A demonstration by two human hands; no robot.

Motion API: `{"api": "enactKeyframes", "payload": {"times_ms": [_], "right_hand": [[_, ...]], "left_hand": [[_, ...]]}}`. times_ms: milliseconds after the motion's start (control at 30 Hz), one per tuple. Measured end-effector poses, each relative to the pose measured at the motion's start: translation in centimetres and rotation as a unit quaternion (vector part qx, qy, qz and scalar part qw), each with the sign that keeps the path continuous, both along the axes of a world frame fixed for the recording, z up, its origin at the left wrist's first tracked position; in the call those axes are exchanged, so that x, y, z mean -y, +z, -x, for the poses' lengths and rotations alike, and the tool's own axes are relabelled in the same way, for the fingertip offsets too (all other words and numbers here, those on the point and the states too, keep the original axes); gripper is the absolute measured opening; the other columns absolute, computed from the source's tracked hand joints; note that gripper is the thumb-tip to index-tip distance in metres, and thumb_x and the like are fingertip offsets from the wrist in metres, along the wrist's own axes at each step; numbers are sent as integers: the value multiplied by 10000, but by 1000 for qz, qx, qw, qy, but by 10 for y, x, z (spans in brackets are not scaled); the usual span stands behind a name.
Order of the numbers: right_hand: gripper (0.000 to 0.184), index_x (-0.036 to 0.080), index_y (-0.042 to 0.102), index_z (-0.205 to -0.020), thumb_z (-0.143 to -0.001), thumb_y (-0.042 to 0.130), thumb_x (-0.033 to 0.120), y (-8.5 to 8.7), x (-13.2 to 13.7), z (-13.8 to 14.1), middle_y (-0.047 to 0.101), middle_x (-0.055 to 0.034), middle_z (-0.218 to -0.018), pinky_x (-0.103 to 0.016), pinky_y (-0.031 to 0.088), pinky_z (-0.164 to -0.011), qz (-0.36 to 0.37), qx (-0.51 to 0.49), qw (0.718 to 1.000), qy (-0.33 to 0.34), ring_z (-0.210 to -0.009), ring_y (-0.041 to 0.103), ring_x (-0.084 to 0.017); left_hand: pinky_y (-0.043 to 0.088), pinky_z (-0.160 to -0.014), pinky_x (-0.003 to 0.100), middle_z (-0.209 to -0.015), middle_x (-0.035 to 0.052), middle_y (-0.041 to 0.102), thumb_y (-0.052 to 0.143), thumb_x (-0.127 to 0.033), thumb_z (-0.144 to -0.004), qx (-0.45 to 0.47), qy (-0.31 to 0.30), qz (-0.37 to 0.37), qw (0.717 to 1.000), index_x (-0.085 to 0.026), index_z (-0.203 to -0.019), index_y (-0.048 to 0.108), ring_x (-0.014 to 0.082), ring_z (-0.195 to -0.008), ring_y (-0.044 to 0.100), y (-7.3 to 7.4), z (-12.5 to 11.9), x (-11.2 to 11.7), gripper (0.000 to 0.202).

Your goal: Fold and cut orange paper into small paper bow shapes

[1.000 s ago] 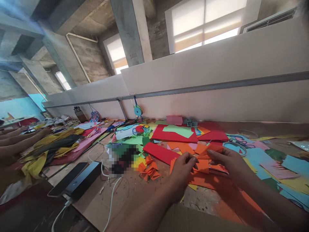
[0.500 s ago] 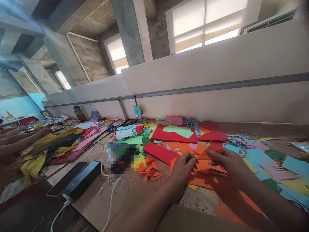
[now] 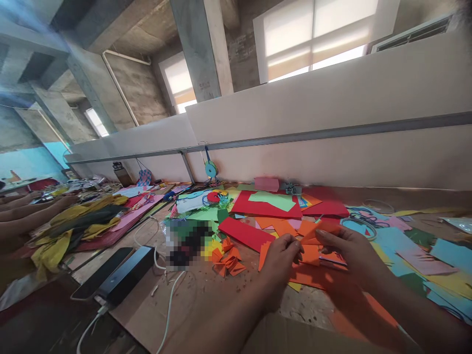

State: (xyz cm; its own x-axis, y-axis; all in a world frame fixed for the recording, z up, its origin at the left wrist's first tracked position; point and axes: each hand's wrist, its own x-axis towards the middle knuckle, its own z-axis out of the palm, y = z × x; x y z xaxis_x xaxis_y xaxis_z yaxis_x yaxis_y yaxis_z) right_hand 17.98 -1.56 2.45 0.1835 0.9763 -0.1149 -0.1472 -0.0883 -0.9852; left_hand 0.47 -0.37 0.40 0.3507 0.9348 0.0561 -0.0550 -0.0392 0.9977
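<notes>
My left hand (image 3: 282, 258) and my right hand (image 3: 344, 250) meet over the table, pinching a small piece of orange paper (image 3: 310, 233) between them. Thumb and fingers are closed on it on both sides. Beneath them lie more orange sheets (image 3: 313, 276) and cut orange squares (image 3: 282, 226). Left of my left hand sits a loose heap of folded orange paper pieces (image 3: 229, 260). Just behind my hands a red paper strip (image 3: 246, 235) slants across the table. Under my right hand a thin tool (image 3: 333, 262) shows only in part, and its kind is hidden.
Blue, pink and green paper pieces (image 3: 424, 255) spread on the right, near a ring with cords (image 3: 359, 225). At left are a black power bank (image 3: 127, 273), a phone (image 3: 103, 270) and a white cable (image 3: 170, 307). Another person's arms (image 3: 33, 211) reach over yellow cloth (image 3: 55, 231).
Very little differs. Both hands stay almost in place with the orange paper between them, and my left hand and forearm have shifted slightly.
</notes>
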Motion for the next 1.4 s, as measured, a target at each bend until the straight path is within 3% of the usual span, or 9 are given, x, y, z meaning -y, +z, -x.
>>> {"api": "enactKeyframes", "payload": {"times_ms": [167,367,567,833,1000,1200,1400], "right_hand": [[313,200,738,-728,-633,804,490,1,0,5,698,-42,-733,-297,509,-591,-39,55,997,32,-624,569,-165],[326,206,727,-760,-637,787,502,-2,1,11,692,-33,-754,-292,491,-599,-22,60,995,81,-635,582,-168],[285,207,685,-762,-644,811,433,-9,1,12,695,-14,-737,-295,495,-675,-10,2,994,106,-741,639,-195],[310,243,647,-768,-634,813,468,-9,-1,1,655,7,-750,-296,524,-586,42,-25,999,6,-723,609,-192],[328,219,646,-720,-609,822,472,-1,-8,-14,633,-6,-743,-233,480,-536,-45,-40,996,-68,-628,553,-136],[360,221,637,-748,-634,797,522,-7,-5,3,627,13,-655,-257,482,-571,58,29,996,64,-603,574,-141],[353,205,609,-658,-613,798,500,-11,-4,4,655,5,-682,-270,477,-577,33,49,996,64,-570,564,-129]], "left_hand": [[341,-660,253,-744,5,527,477,-455,-914,5,-31,5,999,-176,-773,516,145,-712,479,-1,-3,-2,315],[279,-578,241,-639,-35,443,545,-386,-869,-12,-7,-3,1000,-179,-720,484,117,-603,384,-4,-5,-6,262],[274,-559,238,-627,-36,441,527,-342,-860,-56,-4,-45,997,-178,-696,490,119,-606,390,-3,-6,-3,235],[270,-544,247,-564,-39,450,513,-352,-862,-88,-26,-69,993,-189,-658,475,122,-562,398,-5,-7,-8,264],[247,-534,245,-597,-41,421,532,-388,-860,-40,34,-20,998,-190,-668,448,114,-561,363,-10,-5,-8,288],[298,-547,244,-573,-21,484,536,-443,-829,-20,58,-23,998,-189,-671,471,119,-540,405,-14,-7,-17,307],[316,-524,237,-565,-15,514,575,-535,-771,-6,32,3,999,-191,-703,481,116,-506,426,-10,-9,-14,363]]}}
